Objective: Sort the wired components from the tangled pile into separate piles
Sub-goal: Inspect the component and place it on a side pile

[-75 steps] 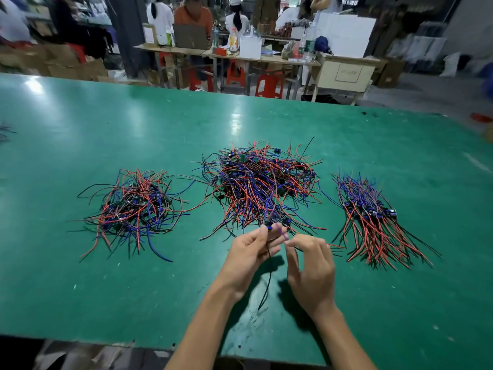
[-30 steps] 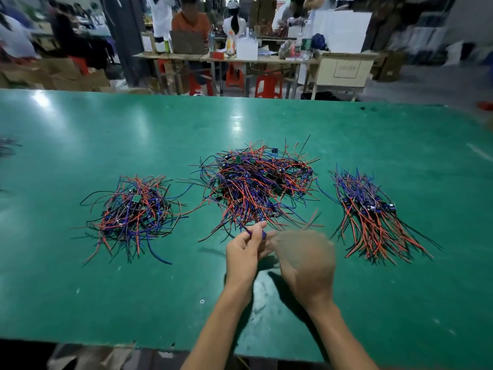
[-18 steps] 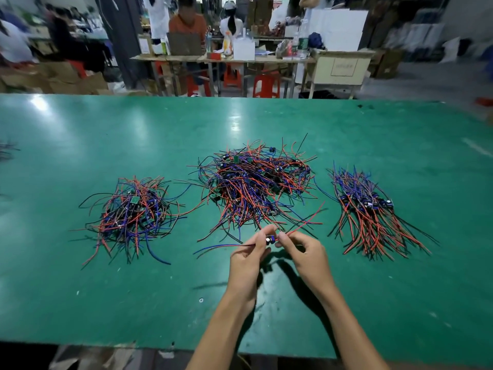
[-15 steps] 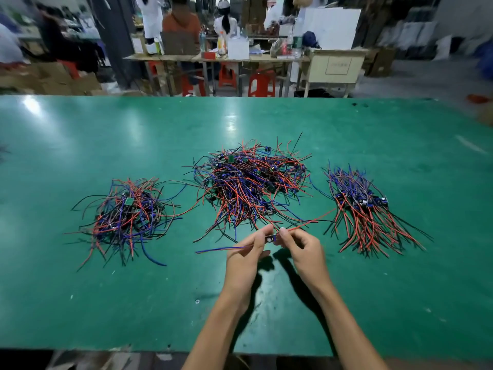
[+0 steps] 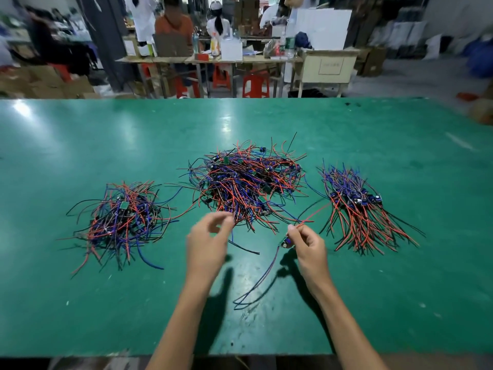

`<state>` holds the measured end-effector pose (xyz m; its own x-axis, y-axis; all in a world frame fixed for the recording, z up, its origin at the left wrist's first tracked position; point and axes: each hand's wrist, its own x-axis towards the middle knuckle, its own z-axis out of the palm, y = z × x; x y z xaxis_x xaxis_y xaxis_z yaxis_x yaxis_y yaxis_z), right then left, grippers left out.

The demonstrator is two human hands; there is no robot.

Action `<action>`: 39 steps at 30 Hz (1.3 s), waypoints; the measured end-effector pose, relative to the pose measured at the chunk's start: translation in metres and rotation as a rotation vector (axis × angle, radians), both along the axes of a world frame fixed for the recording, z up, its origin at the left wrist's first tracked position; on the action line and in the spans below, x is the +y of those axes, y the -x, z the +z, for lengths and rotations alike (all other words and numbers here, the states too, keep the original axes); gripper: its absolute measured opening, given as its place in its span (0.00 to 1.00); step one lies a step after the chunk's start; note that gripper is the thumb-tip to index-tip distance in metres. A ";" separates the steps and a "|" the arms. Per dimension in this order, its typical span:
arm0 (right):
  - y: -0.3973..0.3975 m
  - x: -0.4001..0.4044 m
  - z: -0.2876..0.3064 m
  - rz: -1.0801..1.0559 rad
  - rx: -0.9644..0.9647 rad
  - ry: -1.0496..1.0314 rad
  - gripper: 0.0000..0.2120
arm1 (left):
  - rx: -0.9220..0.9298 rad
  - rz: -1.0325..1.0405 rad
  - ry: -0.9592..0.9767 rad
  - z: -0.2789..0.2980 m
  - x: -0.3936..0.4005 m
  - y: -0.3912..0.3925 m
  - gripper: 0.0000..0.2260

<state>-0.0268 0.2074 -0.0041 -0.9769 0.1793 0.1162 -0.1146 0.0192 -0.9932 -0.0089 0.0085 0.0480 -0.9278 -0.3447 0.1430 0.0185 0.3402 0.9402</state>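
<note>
Three heaps of red, blue and black wired components on a green counter (image 5: 80, 145), spaced across the middle of the frame. At left centre, a loose left pile (image 5: 121, 222), wires splayed in all directions, small green boards showing among them. At centre, the largest, the tangled pile (image 5: 248, 182), stray wire ends reaching out towards both neighbours. Just below its near edge, the left hand (image 5: 206, 241), motion-blurred, fingers loosely curled, thumb and forefinger apart, grip holding nothing; touching the wires or not, cannot tell. Right of centre, the right hand (image 5: 306, 245), grip pinching a single wired component (image 5: 284, 242) between thumb and fingertips, lifted off the counter. From that component, a red wire running up and right towards the right pile, blue and black wires trailing down to the counter in a loop near the lower centre. At right centre, the right pile (image 5: 360, 209), wires lying roughly parallel, fanned towards the lower right, dark parts bunched across its middle.
</note>
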 end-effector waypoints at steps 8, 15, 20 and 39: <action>-0.001 -0.001 -0.002 0.041 0.055 -0.048 0.14 | -0.434 -0.534 -0.468 -0.009 0.056 0.012 0.10; 0.002 0.000 -0.010 0.075 0.084 -0.241 0.07 | -0.460 -0.483 -0.510 -0.015 0.052 0.005 0.09; 0.004 0.000 -0.009 0.152 0.089 -0.268 0.10 | -0.429 -0.470 -0.620 -0.023 0.056 0.002 0.13; -0.003 -0.007 0.000 0.283 -0.089 0.022 0.12 | -0.296 -0.356 -0.576 -0.034 0.057 -0.001 0.07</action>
